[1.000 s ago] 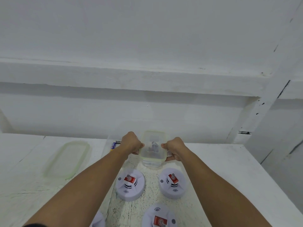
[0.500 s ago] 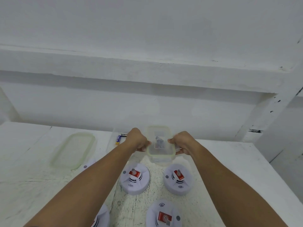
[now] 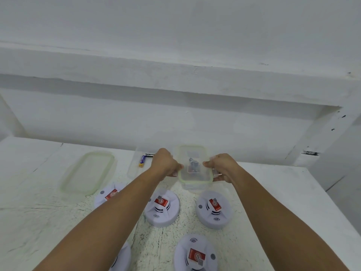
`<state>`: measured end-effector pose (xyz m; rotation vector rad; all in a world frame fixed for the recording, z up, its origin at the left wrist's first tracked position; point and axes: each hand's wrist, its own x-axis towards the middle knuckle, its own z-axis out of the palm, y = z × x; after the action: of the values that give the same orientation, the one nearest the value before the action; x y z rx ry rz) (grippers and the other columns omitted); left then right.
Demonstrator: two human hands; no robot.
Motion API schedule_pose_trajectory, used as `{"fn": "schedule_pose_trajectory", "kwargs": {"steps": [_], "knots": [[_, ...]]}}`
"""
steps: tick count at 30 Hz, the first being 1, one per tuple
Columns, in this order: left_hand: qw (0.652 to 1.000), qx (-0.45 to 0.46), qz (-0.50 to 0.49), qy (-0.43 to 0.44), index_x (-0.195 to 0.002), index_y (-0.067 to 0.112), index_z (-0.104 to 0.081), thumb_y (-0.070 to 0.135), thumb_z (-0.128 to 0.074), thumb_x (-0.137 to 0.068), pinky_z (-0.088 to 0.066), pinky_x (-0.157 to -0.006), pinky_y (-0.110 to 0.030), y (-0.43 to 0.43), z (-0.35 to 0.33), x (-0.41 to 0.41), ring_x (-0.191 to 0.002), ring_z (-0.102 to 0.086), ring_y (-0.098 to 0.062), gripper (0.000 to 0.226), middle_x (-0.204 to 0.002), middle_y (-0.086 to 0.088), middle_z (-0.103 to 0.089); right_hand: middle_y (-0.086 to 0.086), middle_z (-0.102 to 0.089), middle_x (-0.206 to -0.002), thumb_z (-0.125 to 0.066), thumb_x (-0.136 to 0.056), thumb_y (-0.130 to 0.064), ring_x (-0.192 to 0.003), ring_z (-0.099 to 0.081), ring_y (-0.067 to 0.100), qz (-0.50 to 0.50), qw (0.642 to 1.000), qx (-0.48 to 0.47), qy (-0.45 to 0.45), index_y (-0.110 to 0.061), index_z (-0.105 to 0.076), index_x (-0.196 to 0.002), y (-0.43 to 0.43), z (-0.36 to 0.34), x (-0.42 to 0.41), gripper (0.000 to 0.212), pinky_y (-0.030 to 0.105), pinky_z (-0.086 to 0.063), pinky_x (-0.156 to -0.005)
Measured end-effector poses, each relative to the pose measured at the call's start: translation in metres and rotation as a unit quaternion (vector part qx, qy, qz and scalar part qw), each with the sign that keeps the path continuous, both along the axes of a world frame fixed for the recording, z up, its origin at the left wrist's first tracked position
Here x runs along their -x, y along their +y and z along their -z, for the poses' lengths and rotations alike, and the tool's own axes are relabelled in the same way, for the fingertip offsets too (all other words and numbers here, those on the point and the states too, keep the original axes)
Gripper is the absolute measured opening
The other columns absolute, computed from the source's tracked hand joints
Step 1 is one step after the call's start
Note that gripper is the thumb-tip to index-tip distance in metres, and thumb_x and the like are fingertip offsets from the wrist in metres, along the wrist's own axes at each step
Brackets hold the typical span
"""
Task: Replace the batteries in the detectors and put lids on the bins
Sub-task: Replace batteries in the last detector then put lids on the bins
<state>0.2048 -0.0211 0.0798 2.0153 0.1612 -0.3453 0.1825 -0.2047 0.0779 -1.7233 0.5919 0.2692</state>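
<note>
The left forearm is covering most of the detector at seven o'clock, which the bottom edge is also cutting off. The six o'clock detector is losing its near rim there. The dark contents of the lidded bin are showing too blurred to identify.

My left hand and right hand grip the clear bin at centre frame, green-rimmed lid on top. A second lid lies flat at left. White detectors sit below, red batteries exposed.

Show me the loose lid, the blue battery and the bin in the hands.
Loose lid [image 3: 87, 173], head view, its middle.
Battery [image 3: 142, 160], head view, its blue part.
Bin [image 3: 195, 187], head view, its near wall.
</note>
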Motion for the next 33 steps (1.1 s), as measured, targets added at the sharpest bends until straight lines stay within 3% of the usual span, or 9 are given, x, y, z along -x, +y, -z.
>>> {"fn": "schedule_pose_trajectory", "kwargs": {"steps": [4, 7, 10, 15, 18, 23, 26, 30, 33], "knots": [[0.999, -0.024, 0.012, -0.024, -0.075, 0.01, -0.047, 0.003, -0.078, -0.075, -0.06, -0.071, -0.049, -0.002, 0.0, 0.002, -0.084, -0.069, -0.036, 0.032, -0.09, -0.018, -0.063, 0.013, -0.066, -0.092, -0.069, -0.084, -0.006, -0.071, -0.065, 0.026, 0.005, 1.0, 0.003, 0.004, -0.003, -0.057, -0.098, 0.001, 0.0, 0.002, 0.019, 0.035, -0.055, -0.053], [0.999, -0.034, 0.023, -0.027, -0.097, 0.01, -0.042, 0.007, -0.078, -0.076, -0.06, -0.073, -0.048, -0.003, 0.002, 0.001, -0.089, -0.067, -0.035, 0.042, -0.102, -0.016, -0.058, 0.01, -0.064, -0.086, -0.068, -0.085, -0.005, -0.069, -0.064, 0.024, 0.004, 1.0, -0.007, 0.0, -0.003, -0.055, -0.099, 0.002, -0.002, 0.005, 0.019, 0.033, -0.053, -0.05], [0.997, -0.057, 0.03, -0.034, -0.113, 0.011, -0.036, 0.01, -0.075, -0.079, -0.059, -0.072, -0.04, -0.006, 0.004, 0.002, -0.091, -0.062, -0.031, 0.052, -0.098, -0.01, -0.051, 0.01, -0.061, -0.087, -0.067, -0.085, -0.004, -0.07, -0.062, 0.023, 0.009, 1.0, -0.019, -0.006, -0.006, -0.05, -0.098, 0.002, -0.002, 0.007, 0.021, 0.037, -0.054, -0.054], [0.99, -0.125, 0.046, -0.043, -0.077, 0.011, -0.047, 0.006, -0.064, -0.084, -0.046, -0.065, -0.032, -0.013, 0.015, -0.003, -0.082, -0.06, -0.028, 0.019, -0.079, -0.006, -0.052, 0.013, -0.051, -0.112, -0.071, -0.083, -0.007, -0.079, -0.06, 0.025, 0.039, 0.999, -0.01, -0.028, -0.018, -0.035, -0.118, 0.002, 0.004, 0.008, 0.051, 0.036, -0.054, -0.052], [0.993, -0.11, 0.033, -0.029, -0.085, 0.001, -0.055, -0.002, -0.06, -0.08, -0.038, -0.056, -0.027, -0.017, 0.015, -0.005, -0.067, -0.051, -0.026, 0.007, -0.071, -0.009, -0.05, 0.017, -0.054, -0.116, -0.071, -0.083, -0.008, -0.079, -0.061, 0.025, 0.046, 0.998, -0.018, -0.043, -0.016, -0.038, -0.116, 0.002, 0.011, 0.008, 0.047, 0.034, -0.052, -0.05], [0.997, -0.079, 0.021, 0.005, -0.083, 0.002, -0.057, -0.003, -0.059, -0.077, -0.037, -0.054, -0.028, -0.015, 0.017, -0.012, -0.066, -0.05, -0.027, 0.008, -0.076, -0.013, -0.053, 0.019, -0.057, -0.116, -0.073, -0.081, -0.007, -0.093, -0.062, 0.035, 0.052, 0.997, -0.029, -0.041, -0.012, -0.043, -0.117, 0.002, 0.012, 0.007, 0.047, 0.036, -0.053, -0.055], [0.999, -0.045, 0.013, 0.019, -0.092, -0.006, -0.062, -0.005, -0.059, -0.077, -0.057, -0.067, -0.039, -0.015, 0.02, -0.017, -0.075, -0.061, -0.031, 0.016, -0.085, -0.019, -0.062, 0.016, -0.06, -0.106, -0.073, -0.081, -0.008, -0.092, -0.064, 0.035, 0.048, 0.998, -0.017, -0.034, -0.006, -0.05, -0.114, 0.002, 0.012, 0.005, 0.04, 0.036, -0.054, -0.055], [0.999, 0.01, 0.011, 0.042, -0.101, -0.008, -0.06, -0.009, -0.06, -0.08, -0.055, -0.081, -0.048, -0.013, 0.022, -0.02, -0.081, -0.06, -0.029, 0.021, -0.098, -0.02, -0.062, 0.013, -0.065, -0.095, -0.069, -0.085, -0.008, -0.079, -0.064, 0.029, 0.041, 0.998, 0.003, -0.041, -0.007, -0.059, -0.091, 0.004, 0.016, 0.001, 0.011, 0.035, -0.054, -0.057], [0.999, 0.015, 0.01, 0.047, -0.102, -0.006, -0.061, -0.009, -0.06, -0.083, -0.058, -0.079, -0.047, -0.013, 0.021, -0.019, -0.093, -0.065, -0.033, 0.019, -0.102, -0.02, -0.064, 0.013, -0.066, -0.101, -0.067, -0.086, -0.009, -0.089, -0.064, 0.03, 0.038, 0.999, -0.005, -0.033, -0.006, -0.062, -0.101, 0.001, 0.019, 0.001, 0.015, 0.035, -0.054, -0.064]]}}
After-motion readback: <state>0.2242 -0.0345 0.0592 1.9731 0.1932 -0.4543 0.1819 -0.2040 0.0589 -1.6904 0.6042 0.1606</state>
